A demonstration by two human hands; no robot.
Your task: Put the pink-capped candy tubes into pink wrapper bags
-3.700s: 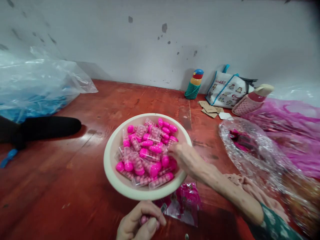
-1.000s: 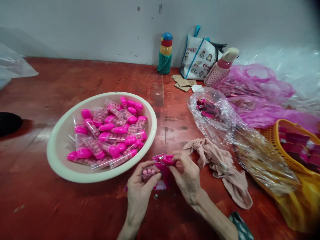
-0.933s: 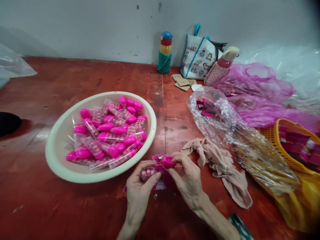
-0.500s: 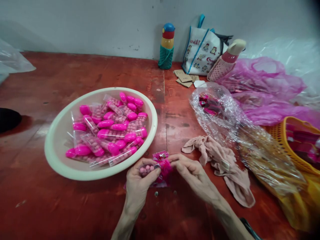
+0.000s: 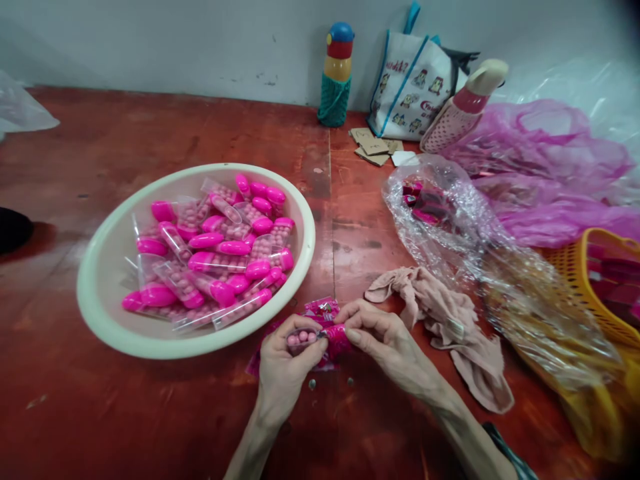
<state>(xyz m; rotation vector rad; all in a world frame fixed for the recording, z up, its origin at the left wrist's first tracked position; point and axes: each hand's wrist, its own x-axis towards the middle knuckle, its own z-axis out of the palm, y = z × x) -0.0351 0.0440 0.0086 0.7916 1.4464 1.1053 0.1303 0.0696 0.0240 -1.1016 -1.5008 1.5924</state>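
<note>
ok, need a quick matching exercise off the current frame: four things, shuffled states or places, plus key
Things:
1. left hand
2. right hand
3. bowl
4. bottle

States or places:
A. cream-coloured, holding pink-capped tubes
B. upright near the wall, in a green sleeve
C. holding a clear container with pink balls in it
D. fingers pinching a shiny pink packet, beside the other hand

Pairs: 1-C, 2-D, 3-A, 4-B

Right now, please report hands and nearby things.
Left hand: holding clear container of pink beads. Right hand: touching pink piece. Cream bowl close beyond left hand; crumpled cloth beside right hand.
</note>
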